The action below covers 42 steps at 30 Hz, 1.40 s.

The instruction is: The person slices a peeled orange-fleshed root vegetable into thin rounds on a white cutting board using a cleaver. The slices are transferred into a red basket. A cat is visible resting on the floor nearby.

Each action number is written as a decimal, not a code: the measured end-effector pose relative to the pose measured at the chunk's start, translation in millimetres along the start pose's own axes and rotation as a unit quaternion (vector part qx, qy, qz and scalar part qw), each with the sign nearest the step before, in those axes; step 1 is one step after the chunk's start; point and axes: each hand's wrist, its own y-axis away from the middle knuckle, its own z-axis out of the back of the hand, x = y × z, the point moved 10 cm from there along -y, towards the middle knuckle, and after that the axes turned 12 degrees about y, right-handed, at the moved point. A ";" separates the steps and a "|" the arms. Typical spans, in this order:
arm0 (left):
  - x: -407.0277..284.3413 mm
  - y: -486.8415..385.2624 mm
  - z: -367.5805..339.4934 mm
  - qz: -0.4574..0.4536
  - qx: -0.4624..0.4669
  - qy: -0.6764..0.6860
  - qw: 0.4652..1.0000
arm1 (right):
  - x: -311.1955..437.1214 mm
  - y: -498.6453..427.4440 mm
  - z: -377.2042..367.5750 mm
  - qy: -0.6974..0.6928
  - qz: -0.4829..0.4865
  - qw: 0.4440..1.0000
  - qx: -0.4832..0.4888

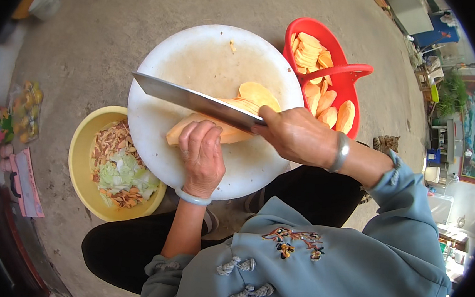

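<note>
My right hand is closed round the grip of a broad cleaver, its blade slanting up to the left across the round white cutting board. Under my left hand, whose bent fingers press down on it, lies a peeled orange root, likely a sweet potato, beside the blade. Thin round slices of the same root lean in an overlapping row on the blade's far side. The blade hides part of the root and slices. A small scrap lies near the board's far edge.
Right of the board stands a red handled basket with slices and peeled roots. A yellow basin at the lower left holds peelings and pale green leaf pieces. A tabby cat is on the concrete floor beyond my right forearm. Bagged fruit lies far left.
</note>
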 end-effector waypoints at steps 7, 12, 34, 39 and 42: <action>0.6 3.5 1.0 0.000 -0.020 0.001 1.000 | 1.7 69.5 33.9 0.050 -0.044 0.996 0.059; 0.3 3.6 0.9 -0.003 -0.024 0.003 1.000 | 2.9 75.7 33.5 0.044 -0.046 0.996 0.062; -8.1 6.1 1.9 -0.009 0.013 0.008 1.000 | 4.4 -29.3 -49.3 -0.051 -0.007 0.999 0.011; -8.7 9.1 2.7 -0.007 -0.009 -0.014 1.000 | -0.8 -27.2 -8.8 -0.078 0.003 0.997 -0.010; -4.8 9.9 3.5 0.007 -0.029 -0.002 1.000 | 0.4 15.8 31.7 -0.011 -0.001 1.000 -0.028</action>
